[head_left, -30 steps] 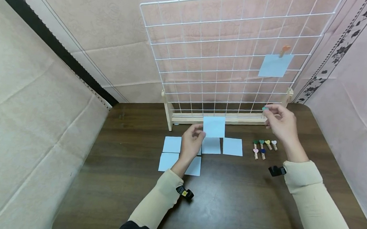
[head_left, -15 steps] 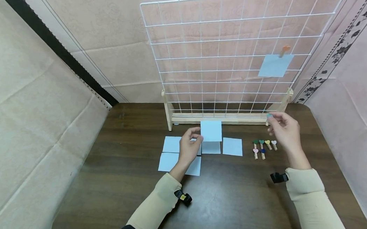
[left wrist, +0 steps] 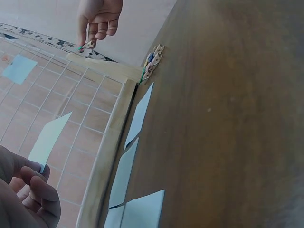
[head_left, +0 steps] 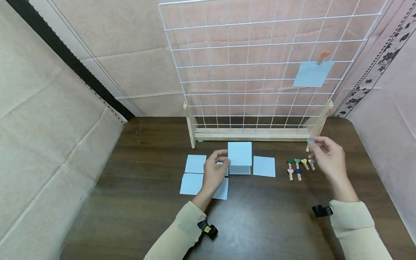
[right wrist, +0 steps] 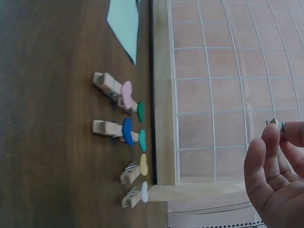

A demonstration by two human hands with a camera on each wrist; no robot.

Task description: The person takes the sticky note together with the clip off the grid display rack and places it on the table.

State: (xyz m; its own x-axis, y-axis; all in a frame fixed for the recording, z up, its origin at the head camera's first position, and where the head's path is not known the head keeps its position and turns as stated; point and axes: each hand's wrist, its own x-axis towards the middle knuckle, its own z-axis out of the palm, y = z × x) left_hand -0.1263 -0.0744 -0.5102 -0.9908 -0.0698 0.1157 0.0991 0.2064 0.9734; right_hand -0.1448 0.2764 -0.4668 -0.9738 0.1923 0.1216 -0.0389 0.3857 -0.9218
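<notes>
My left hand [head_left: 215, 172] pinches a blue square of paper [head_left: 240, 153] by its left edge, above other squares on the table; in the left wrist view the held paper [left wrist: 47, 142] tilts upward between thumb and fingers. My right hand [head_left: 329, 159] pinches a small wooden clothespin with a teal top [head_left: 309, 140], near the right foot of the white wire grid [head_left: 247, 65]. Mostly covered by the fingers in the right wrist view is the same clothespin [right wrist: 274, 122]. On the grid's upper right another blue paper [head_left: 313, 74] hangs from an orange-topped clothespin [head_left: 323, 56].
Several blue papers [head_left: 264, 166] lie in rows on the brown table [head_left: 259, 228], some partly behind my left hand. To their right sit several clothespins [right wrist: 131, 171] with coloured tops. The grid stands in a wooden base [head_left: 250, 136] along the table's back, with fabric walls around.
My right hand has moved down and right, away from the grid, still pinching the clothespin. My left hand has lowered slightly toward me with the paper.
</notes>
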